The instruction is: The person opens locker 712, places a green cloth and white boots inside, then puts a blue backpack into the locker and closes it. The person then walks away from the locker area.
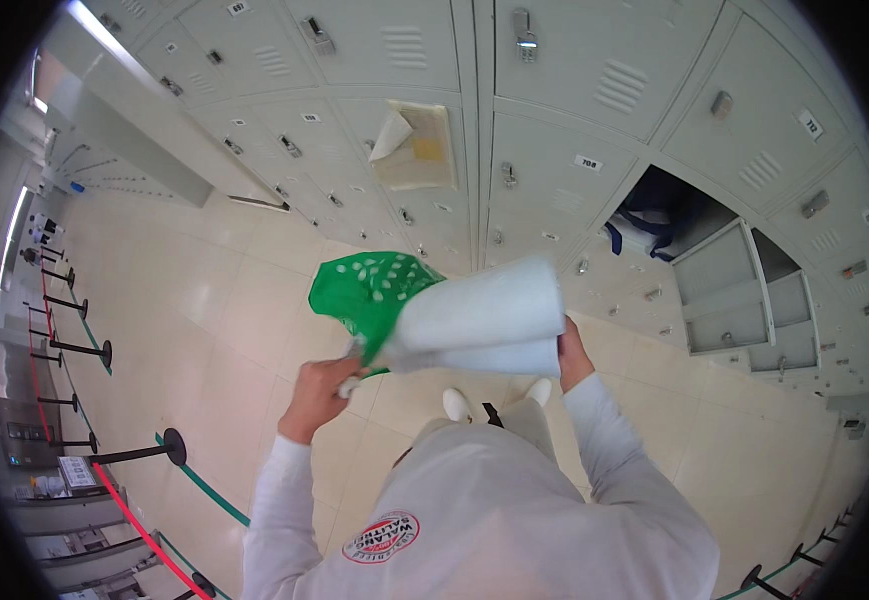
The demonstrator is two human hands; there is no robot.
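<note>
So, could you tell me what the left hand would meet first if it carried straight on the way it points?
The left hand already grips the green dotted bag; beyond that, probably the grey lockers, though depth is unclear.

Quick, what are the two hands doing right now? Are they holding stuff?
Left hand: closed, gripping the green bag with white dots at its lower edge.
Right hand: mostly hidden behind the folded white bundle, holding it up from behind.
</note>
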